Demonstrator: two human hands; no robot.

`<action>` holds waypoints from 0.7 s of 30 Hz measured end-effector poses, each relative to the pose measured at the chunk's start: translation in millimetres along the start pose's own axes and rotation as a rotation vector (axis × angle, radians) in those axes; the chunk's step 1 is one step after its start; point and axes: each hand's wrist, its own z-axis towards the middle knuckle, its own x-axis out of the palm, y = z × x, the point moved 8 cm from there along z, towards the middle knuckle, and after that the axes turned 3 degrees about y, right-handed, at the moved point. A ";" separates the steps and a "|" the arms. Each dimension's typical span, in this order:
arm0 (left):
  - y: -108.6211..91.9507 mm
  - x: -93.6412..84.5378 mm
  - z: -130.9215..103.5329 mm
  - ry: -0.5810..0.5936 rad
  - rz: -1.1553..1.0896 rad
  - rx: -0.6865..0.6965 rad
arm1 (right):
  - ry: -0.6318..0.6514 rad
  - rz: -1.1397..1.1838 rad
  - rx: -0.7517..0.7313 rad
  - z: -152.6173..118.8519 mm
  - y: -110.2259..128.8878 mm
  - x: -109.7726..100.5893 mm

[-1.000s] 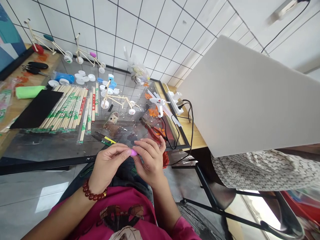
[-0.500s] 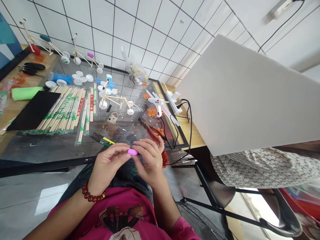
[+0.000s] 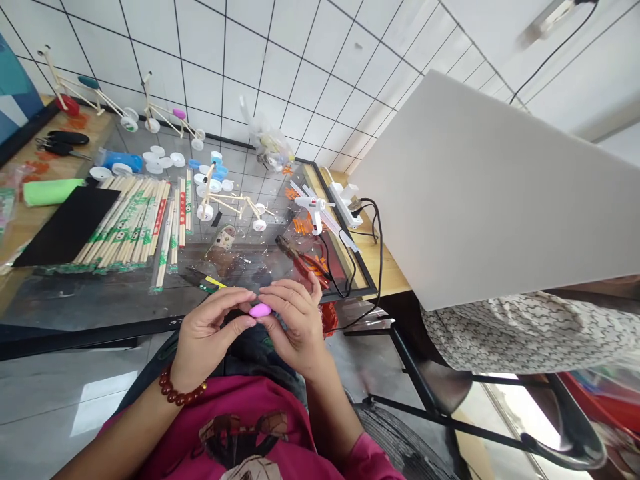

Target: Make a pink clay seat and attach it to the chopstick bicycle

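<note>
While the right hand [image 3: 296, 327] pinches its right end between thumb and fingertips, a smooth, purple, spindle-shaped, clay-like piece [image 3: 260, 311] sits above the dark-trousered lap [image 3: 245, 357], near the edge of the glass-topped surface [image 3: 110, 293]. Its long axis runs crosswise, the tapered tip pointing toward the left hand [image 3: 206, 337], whose thumb and fingers stand apart around it; whether they touch it I cannot tell. Beyond lie straight wooden chopsticks in glossy printed wrappers [image 3: 129, 223]

right grip [image 3: 299, 328]: holding pink lump [image 3: 260, 311] | left grip [image 3: 210, 337]: at its end | glue gun [image 3: 314, 211] beyond
</note>
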 end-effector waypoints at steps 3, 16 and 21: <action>18.5 -2.4 -2.6 0.006 -0.107 -0.156 | 0.005 0.002 0.008 -0.7 -3.1 1.7; 24.2 9.0 -7.2 -0.029 -0.124 -0.374 | 0.008 -0.054 -0.014 -3.2 -0.2 9.0; 24.5 13.9 -6.5 0.034 -0.146 -0.367 | 0.003 -0.042 -0.020 -3.0 0.0 8.9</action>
